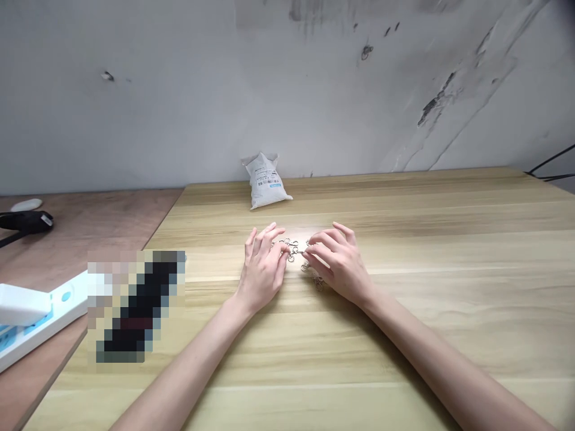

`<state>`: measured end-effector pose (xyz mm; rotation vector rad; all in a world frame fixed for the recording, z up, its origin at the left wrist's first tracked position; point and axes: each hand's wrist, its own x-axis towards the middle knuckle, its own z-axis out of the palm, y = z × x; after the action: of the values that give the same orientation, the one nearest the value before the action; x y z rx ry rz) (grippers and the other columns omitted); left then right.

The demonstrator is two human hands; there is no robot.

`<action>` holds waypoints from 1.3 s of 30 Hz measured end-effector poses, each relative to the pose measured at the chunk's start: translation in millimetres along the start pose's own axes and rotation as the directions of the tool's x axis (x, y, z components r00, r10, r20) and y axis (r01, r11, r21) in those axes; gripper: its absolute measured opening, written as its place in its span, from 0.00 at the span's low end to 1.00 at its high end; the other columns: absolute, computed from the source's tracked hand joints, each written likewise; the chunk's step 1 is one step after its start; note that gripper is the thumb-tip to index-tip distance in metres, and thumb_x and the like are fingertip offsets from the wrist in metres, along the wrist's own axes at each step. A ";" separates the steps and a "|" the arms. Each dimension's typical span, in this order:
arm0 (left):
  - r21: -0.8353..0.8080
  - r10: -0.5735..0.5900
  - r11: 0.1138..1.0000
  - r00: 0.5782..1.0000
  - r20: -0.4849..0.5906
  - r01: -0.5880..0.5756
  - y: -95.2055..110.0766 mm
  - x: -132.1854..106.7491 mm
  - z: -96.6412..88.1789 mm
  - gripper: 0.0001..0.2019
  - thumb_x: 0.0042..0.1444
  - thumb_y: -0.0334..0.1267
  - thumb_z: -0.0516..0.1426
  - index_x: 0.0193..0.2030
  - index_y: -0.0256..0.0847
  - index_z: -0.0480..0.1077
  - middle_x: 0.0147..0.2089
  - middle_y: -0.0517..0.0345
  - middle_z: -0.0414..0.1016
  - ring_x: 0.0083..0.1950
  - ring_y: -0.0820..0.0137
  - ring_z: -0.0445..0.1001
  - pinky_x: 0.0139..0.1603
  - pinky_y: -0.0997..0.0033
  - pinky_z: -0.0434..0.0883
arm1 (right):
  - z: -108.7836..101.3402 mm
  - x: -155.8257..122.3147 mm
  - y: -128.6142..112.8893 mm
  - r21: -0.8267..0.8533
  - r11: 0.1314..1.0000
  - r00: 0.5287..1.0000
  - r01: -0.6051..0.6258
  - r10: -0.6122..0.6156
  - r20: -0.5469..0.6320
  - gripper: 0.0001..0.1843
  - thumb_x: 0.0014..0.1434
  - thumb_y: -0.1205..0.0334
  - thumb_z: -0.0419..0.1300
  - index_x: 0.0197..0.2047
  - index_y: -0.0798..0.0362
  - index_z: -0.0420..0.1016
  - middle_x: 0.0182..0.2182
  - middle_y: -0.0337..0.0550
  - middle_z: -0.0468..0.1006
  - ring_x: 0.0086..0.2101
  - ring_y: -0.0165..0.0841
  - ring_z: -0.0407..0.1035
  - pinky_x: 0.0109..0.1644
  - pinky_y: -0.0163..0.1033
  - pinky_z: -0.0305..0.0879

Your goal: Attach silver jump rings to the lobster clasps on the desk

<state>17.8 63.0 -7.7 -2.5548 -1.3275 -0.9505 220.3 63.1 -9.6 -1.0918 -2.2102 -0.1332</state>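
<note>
Pinching small metal piece (300, 252) between left grip (264, 263) and right grip (342, 263), metal rings (318, 284) near.

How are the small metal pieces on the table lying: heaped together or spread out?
Spread out loosely: some metal pieces lie near the right hand, others by the left hand, with bare table showing between.

At the table (449, 251) you have one left hand (264, 263), one right hand (345, 262), one white packet (268, 184) and metal clips (318, 282) too jumbled to count. Left of the table, you see one power strip (60, 308).
</note>
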 end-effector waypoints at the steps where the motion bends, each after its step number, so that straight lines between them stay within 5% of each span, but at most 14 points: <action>1: 0.003 -0.004 1.000 1.000 0.020 0.004 0.9 -0.8 0.1 0.07 0.64 0.31 0.49 0.41 0.40 0.68 0.59 0.48 0.67 0.68 0.59 0.59 0.69 0.47 0.51 | -1.0 -0.1 -2.0 -0.036 0.999 0.999 0.030 -0.031 -0.030 0.07 0.65 0.65 0.55 0.38 0.47 0.73 0.39 0.41 0.78 0.42 0.36 0.68 0.63 0.55 0.49; 6: 0.009 0.069 0.997 0.990 0.123 -0.071 5.6 -11.5 -8.3 0.08 0.62 0.29 0.48 0.42 0.40 0.67 0.61 0.48 0.67 0.69 0.59 0.56 0.70 0.46 0.49 | -5.7 -4.9 -33.3 -0.080 0.946 0.946 0.315 -0.320 -0.051 0.13 0.65 0.71 0.52 0.43 0.47 0.75 0.40 0.41 0.79 0.42 0.34 0.69 0.62 0.50 0.55; 10: 0.047 0.079 0.995 0.992 0.102 -0.084 -4.8 -30.5 -26.4 0.06 0.61 0.30 0.51 0.41 0.42 0.68 0.61 0.49 0.68 0.69 0.59 0.57 0.68 0.49 0.54 | -15.7 -21.2 -55.8 -0.003 0.905 0.901 0.426 -0.423 0.094 0.15 0.64 0.73 0.51 0.40 0.46 0.75 0.32 0.39 0.77 0.35 0.33 0.68 0.60 0.47 0.60; 16: 0.037 0.034 0.999 0.985 0.169 -0.041 -25.2 -46.2 -44.3 0.06 0.60 0.30 0.52 0.39 0.42 0.69 0.58 0.50 0.71 0.65 0.57 0.62 0.63 0.51 0.59 | -34.2 -46.2 -40.3 0.042 0.969 0.945 0.243 -0.246 0.217 0.13 0.63 0.72 0.52 0.45 0.50 0.74 0.37 0.47 0.76 0.39 0.37 0.68 0.54 0.51 0.63; 23: -0.029 0.111 0.994 0.947 0.302 -0.108 -20.7 -30.0 -33.5 0.14 0.63 0.35 0.50 0.55 0.44 0.69 0.65 0.50 0.65 0.66 0.59 0.61 0.61 0.55 0.63 | -22.7 -23.2 0.8 0.001 0.999 0.985 -0.035 0.035 0.171 0.11 0.65 0.65 0.53 0.47 0.52 0.74 0.39 0.49 0.75 0.39 0.38 0.67 0.43 0.46 0.61; 28: -0.037 0.094 0.996 0.955 0.282 -0.087 -22.3 -33.4 -36.5 0.11 0.63 0.38 0.52 0.48 0.43 0.72 0.60 0.50 0.70 0.64 0.59 0.63 0.58 0.56 0.64 | -17.8 2.6 -0.5 -0.045 0.994 0.953 0.103 -0.085 0.292 0.11 0.65 0.66 0.54 0.33 0.52 0.77 0.33 0.46 0.75 0.35 0.36 0.66 0.43 0.44 0.57; 33: 0.016 0.041 0.999 0.976 0.214 -0.046 -30.1 -41.6 -42.6 0.09 0.63 0.35 0.52 0.44 0.44 0.73 0.53 0.50 0.73 0.59 0.59 0.67 0.55 0.56 0.64 | -14.2 18.4 -1.6 -0.088 0.974 0.925 0.210 -0.169 0.339 0.16 0.58 0.73 0.55 0.20 0.52 0.68 0.23 0.42 0.71 0.28 0.33 0.63 0.40 0.42 0.55; 39: 0.019 0.080 0.996 0.985 0.151 -0.084 -9.2 -31.0 -34.1 0.09 0.62 0.36 0.54 0.47 0.44 0.72 0.54 0.50 0.73 0.58 0.60 0.68 0.59 0.55 0.62 | -11.6 13.2 -5.6 0.235 0.972 0.971 -0.027 -0.030 0.236 0.07 0.49 0.73 0.58 0.24 0.51 0.67 0.22 0.36 0.73 0.25 0.29 0.64 0.45 0.43 0.60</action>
<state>-18.7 34.4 0.1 -2.6846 -1.2492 -0.7347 216.4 64.2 8.5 -1.0158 -2.3640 0.2700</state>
